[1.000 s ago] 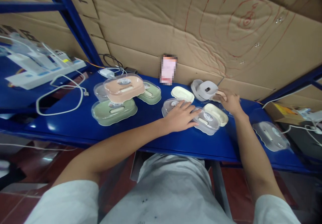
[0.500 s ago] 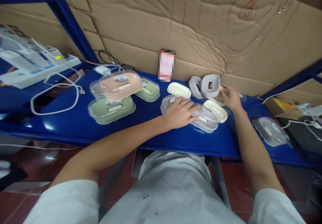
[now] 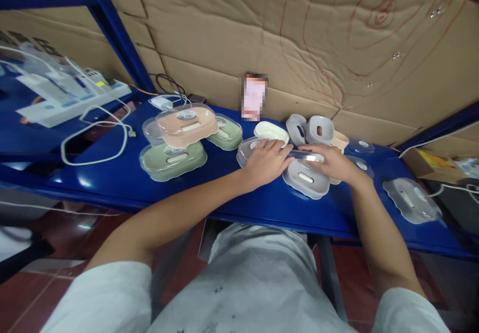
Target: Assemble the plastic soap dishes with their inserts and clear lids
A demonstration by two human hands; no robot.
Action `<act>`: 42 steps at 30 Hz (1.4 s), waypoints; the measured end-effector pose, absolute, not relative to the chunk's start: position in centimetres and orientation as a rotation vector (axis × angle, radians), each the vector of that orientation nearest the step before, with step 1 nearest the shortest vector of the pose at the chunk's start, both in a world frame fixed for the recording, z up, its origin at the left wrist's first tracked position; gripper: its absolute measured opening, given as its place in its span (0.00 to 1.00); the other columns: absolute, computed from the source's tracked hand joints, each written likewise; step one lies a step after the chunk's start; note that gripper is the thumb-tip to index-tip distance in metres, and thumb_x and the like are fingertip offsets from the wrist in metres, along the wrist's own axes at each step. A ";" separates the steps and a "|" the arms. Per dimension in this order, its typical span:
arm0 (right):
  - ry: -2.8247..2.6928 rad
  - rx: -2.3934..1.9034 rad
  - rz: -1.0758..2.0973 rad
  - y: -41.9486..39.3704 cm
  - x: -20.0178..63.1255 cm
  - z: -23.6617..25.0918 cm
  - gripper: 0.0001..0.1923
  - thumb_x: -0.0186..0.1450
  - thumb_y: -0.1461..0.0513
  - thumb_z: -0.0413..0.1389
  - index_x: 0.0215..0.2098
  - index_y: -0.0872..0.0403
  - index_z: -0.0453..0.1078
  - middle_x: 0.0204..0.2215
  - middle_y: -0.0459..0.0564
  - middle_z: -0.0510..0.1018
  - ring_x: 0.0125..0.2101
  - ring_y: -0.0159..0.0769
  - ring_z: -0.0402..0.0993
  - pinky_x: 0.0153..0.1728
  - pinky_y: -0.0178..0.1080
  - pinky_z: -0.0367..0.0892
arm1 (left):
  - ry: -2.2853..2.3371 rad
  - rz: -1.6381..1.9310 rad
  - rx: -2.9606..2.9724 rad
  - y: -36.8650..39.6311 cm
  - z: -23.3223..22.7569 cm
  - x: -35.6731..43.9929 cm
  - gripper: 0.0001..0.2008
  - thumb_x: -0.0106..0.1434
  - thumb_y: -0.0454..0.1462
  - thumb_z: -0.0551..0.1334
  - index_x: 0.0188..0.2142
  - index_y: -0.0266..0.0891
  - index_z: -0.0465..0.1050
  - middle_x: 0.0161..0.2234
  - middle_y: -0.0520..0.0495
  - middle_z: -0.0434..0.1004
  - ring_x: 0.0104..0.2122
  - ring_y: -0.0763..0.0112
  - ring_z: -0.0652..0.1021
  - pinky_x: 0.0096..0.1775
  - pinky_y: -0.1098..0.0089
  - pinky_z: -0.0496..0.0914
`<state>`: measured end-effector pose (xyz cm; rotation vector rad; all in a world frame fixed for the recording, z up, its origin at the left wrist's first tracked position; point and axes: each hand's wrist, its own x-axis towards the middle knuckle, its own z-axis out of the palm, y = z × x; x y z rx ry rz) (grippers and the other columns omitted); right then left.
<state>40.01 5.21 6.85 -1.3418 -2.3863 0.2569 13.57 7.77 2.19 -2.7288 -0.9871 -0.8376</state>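
Observation:
My right hand (image 3: 329, 162) has its fingers closed on the right end of a clear plastic lid (image 3: 301, 155), held tilted just above a grey soap dish (image 3: 307, 179). The fingers of my left hand (image 3: 267, 162) grip the lid's left end, partly hiding it. Under that hand, a second grey soap dish (image 3: 245, 151) with a clear lid is mostly covered. Behind my hands are a cream tray (image 3: 271, 132) and two grey hollow pieces, one leaning (image 3: 297, 128) and one facing me (image 3: 320, 129). A peach piece (image 3: 340, 139) shows behind my right hand.
Lidded soap dishes in peach (image 3: 187, 126) and green (image 3: 174, 161) are stacked at the left. Another grey lidded dish (image 3: 411, 201) lies right. Clear lids (image 3: 361, 146) rest behind my right wrist. A phone (image 3: 253, 97) leans on cardboard; a white cable (image 3: 93, 163) loops left.
My right hand has come from the grey pieces at the back to the front grey dish and taken hold of its clear lid, which is now raised and tilted. My left hand stays nearby.

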 end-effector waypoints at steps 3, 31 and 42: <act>-2.196 -1.412 -0.133 5.8 40.7 6.6 0.21 0.74 0.53 0.57 0.63 0.47 0.75 0.60 0.55 0.82 0.61 0.57 0.78 0.63 0.62 0.71 | -1.004 -0.898 -2.702 7.8 2.5 13.3 0.24 0.79 0.46 0.60 0.67 0.34 0.71 0.63 0.32 0.77 0.60 0.47 0.79 0.62 0.48 0.67; -2.348 -1.449 0.697 2.6 39.6 9.2 0.23 0.72 0.40 0.59 0.51 0.45 0.84 0.40 0.47 0.88 0.38 0.44 0.83 0.41 0.44 0.78 | -0.500 -0.973 -2.750 5.4 2.4 14.2 0.17 0.80 0.39 0.59 0.64 0.41 0.74 0.65 0.34 0.74 0.65 0.50 0.74 0.62 0.51 0.70; -2.120 -1.516 0.798 3.9 39.2 8.9 0.29 0.70 0.34 0.57 0.37 0.49 0.81 0.31 0.48 0.83 0.32 0.41 0.78 0.35 0.42 0.73 | -0.237 -0.872 -2.532 5.1 1.8 14.6 0.12 0.79 0.31 0.57 0.51 0.43 0.78 0.54 0.44 0.82 0.53 0.60 0.79 0.56 0.56 0.68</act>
